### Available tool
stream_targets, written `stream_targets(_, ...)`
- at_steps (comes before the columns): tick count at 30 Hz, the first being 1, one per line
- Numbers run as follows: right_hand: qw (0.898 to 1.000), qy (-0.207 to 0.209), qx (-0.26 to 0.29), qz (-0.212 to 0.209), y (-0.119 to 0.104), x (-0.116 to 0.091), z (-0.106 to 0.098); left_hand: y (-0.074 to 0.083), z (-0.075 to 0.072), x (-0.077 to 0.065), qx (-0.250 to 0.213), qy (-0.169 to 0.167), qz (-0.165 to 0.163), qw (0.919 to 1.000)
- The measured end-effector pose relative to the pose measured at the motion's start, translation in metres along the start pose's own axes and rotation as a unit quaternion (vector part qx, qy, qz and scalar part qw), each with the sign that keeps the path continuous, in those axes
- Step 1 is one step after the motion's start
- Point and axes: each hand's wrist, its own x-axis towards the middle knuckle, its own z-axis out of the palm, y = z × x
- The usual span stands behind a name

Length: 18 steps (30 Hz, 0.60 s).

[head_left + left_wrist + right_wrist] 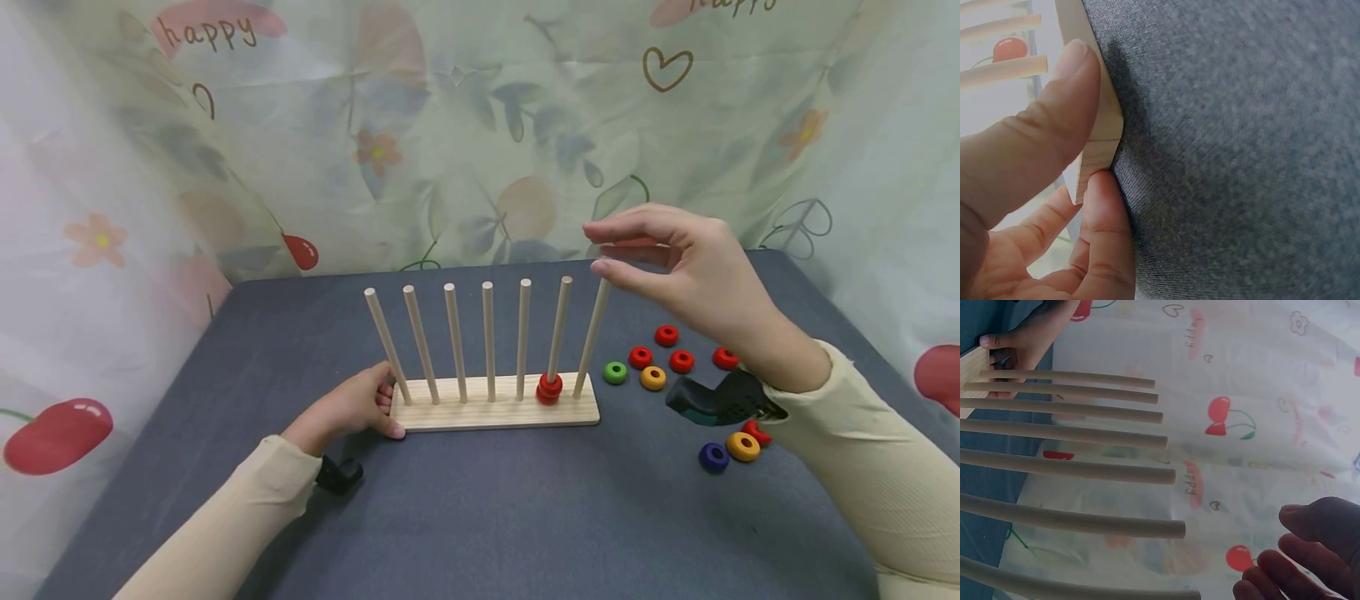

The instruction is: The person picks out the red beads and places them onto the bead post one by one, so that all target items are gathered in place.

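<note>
A pale wooden peg board [465, 417] with several upright pegs stands on the dark table. My left hand [348, 404] grips its left end; in the left wrist view the thumb [1075, 78] presses on the base's upper face, with fingertips at its end. Two red rings [549, 389] are stacked low on the second peg from the right. Beside the top of the rightmost peg [595, 333], my right hand [686, 258] is raised with thumb and fingers apart. The right wrist view shows nothing between that hand's fingers [1329, 522].
Right of the board lie loose rings: a green ring [616, 372], an orange ring [653, 378] and several red ones [681, 361]. Closer to me are a blue ring [714, 457] and another orange ring [743, 447]. A patterned curtain [465, 150] hangs behind the table.
</note>
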Motion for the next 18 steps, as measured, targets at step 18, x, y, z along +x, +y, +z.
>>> stream_targets(18, 0.998, 0.058, 0.006, 0.011, 0.012, -0.01, 0.0, 0.003, 0.0, -0.003, -0.002, -0.002, 0.003, 1.0)
